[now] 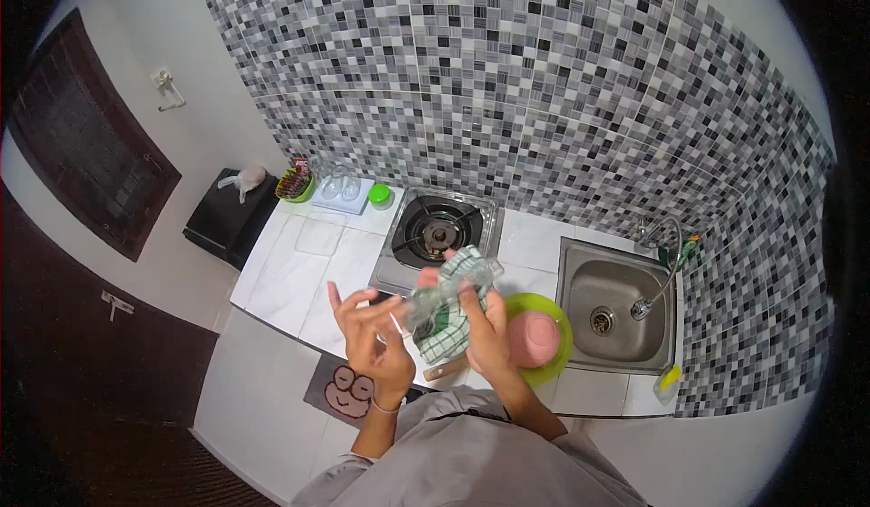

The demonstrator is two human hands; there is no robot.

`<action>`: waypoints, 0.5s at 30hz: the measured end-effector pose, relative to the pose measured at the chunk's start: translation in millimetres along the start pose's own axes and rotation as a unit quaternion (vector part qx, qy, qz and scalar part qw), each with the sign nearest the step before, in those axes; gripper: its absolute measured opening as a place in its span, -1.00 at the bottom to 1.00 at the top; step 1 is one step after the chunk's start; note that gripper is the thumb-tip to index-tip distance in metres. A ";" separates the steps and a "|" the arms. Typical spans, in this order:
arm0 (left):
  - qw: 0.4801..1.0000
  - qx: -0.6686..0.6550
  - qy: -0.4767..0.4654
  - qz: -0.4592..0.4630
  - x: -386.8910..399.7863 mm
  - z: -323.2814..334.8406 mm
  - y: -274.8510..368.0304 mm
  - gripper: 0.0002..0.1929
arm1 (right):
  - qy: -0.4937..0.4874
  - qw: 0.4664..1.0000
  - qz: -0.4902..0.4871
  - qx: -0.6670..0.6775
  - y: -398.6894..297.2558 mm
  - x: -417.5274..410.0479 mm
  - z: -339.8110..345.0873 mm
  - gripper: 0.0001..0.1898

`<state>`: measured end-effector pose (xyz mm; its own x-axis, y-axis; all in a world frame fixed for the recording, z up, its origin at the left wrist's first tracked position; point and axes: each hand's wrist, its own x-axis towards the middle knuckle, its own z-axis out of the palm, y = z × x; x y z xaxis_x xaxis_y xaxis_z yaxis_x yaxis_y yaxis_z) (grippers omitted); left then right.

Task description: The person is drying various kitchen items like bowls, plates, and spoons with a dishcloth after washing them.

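Note:
My right hand [491, 330] is shut on a green-and-white checked cloth [442, 344] and a clear glass vessel [445, 293] that lies tilted against it. The vessel is blurred, so its exact kind is unclear. Beside its left end is my left hand [377, 344], with several fingers spread. Blur hides whether the left fingertips grip the vessel or only touch it. Below the cloth, a wooden handle [445, 370] rests at the counter's front edge. Right of my right hand, a lime-green basin [565, 340] holds a pink round container [535, 339].
Behind my hands is a gas stove [438, 232]. A steel sink [618, 310] with a flexible faucet [673, 262] lies right. On the counter's left stand a green-lidded jar [380, 197], a tray [338, 202] of glasses, a green basket [296, 186] and a clear flat lid [321, 234].

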<state>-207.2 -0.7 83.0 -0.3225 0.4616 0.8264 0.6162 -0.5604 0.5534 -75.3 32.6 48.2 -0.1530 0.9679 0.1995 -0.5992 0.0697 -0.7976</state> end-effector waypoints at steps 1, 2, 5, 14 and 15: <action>0.999 0.027 -0.018 0.022 -1.7 -2.1 1.1 -0.77 | 0.032 0.997 0.022 -0.061 4.0 1.2 -2.5 -0.52; 0.996 0.047 -0.008 0.070 -2.9 -4.4 1.8 -0.79 | 0.069 0.996 0.011 -0.049 7.6 2.2 -6.1 -0.56; 0.989 0.099 -0.050 0.098 -4.2 -10.9 0.0 -0.83 | 0.059 0.950 0.108 -0.287 12.3 -1.8 -20.6 -0.57; 0.993 0.113 0.036 0.001 12.1 -12.9 -23.2 -0.77 | 0.074 0.959 0.242 -0.124 -6.3 -9.3 -38.1 -0.38; 0.994 0.032 0.068 -0.082 11.4 -11.2 -24.2 -0.72 | 0.113 0.961 0.234 -0.092 -7.4 -8.8 -39.0 -0.38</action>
<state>-233.9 10.4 80.2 -0.5131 0.4436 0.7348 0.5903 -0.4392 0.6773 -38.8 33.0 30.2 -0.1844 0.9301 -0.3177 -0.3539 -0.3644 -0.8614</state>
